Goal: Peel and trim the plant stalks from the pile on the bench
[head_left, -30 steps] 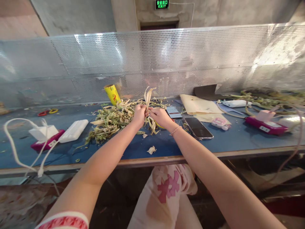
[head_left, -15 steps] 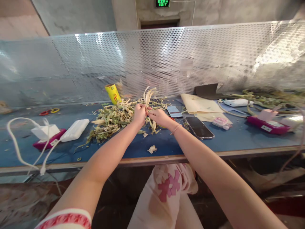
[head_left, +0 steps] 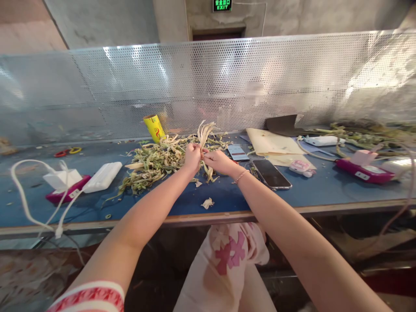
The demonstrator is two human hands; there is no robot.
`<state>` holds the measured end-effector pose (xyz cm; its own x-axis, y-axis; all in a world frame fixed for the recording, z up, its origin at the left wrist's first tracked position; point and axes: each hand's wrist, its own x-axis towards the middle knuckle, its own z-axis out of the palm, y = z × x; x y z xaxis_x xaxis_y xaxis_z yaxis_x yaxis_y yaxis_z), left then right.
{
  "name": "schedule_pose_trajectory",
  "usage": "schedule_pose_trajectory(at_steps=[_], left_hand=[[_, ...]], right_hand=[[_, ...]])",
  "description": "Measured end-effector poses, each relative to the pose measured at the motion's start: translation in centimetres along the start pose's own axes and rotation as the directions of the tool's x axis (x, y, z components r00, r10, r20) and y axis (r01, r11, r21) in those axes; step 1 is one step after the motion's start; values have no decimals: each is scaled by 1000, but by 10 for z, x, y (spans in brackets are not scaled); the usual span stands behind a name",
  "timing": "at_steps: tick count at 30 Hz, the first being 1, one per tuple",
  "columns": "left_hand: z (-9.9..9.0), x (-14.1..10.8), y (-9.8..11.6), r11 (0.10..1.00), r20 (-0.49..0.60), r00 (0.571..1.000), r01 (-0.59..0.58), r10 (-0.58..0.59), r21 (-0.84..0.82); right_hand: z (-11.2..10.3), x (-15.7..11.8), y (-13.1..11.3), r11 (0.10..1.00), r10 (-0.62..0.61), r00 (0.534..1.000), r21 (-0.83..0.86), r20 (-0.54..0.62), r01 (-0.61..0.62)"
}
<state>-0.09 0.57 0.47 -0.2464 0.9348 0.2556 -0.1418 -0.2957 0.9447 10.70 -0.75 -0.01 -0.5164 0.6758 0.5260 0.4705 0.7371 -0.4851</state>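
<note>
Both of my hands meet over the blue worktop, closed around the base of a bundle of dried pale leaf strips [head_left: 204,132]. The strips fan upward above the fingers. My left hand [head_left: 193,157] pinches the bundle from the left, its fingertips at the bundle's lower end. From the right, my right hand [head_left: 217,160] grips the same spot; the fingers partly hide what lies between them. Beneath and to the left spreads a heap of dried, greenish-yellow plant leaves [head_left: 149,162]. A small pale leaf scrap [head_left: 207,203] lies in front of my hands.
A yellow cardboard tube [head_left: 154,128] stands behind the heap. To the left lie a white power bank [head_left: 102,177] and a magenta power strip [head_left: 58,197] with cables. On the right are a phone [head_left: 271,174], paper sheets [head_left: 273,141], and another magenta strip [head_left: 364,172]. A perforated metal screen [head_left: 221,82] borders the back.
The leaf bundle has shifted slightly to the right and its strips fan a little differently. My left hand has moved slightly right, while the right hand stays nearly in place.
</note>
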Motion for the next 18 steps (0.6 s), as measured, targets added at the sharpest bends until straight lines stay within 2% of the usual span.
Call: schedule_pose_trajectory(at_steps=[12,15,18], left_hand=[[-1,3,-5,997,-5,998,-61,62,41],[-4,6,-4,995,30,996,-88,87,39],[-8,9,-3,991,55,991,-127,125,49]], right_hand=[[0,-1,-3,1000,5,1000,0,9,-5],[2,0,5,1000,17,999,17,-41,-16],[0,1,12,997,66,983,44,-173,-59]])
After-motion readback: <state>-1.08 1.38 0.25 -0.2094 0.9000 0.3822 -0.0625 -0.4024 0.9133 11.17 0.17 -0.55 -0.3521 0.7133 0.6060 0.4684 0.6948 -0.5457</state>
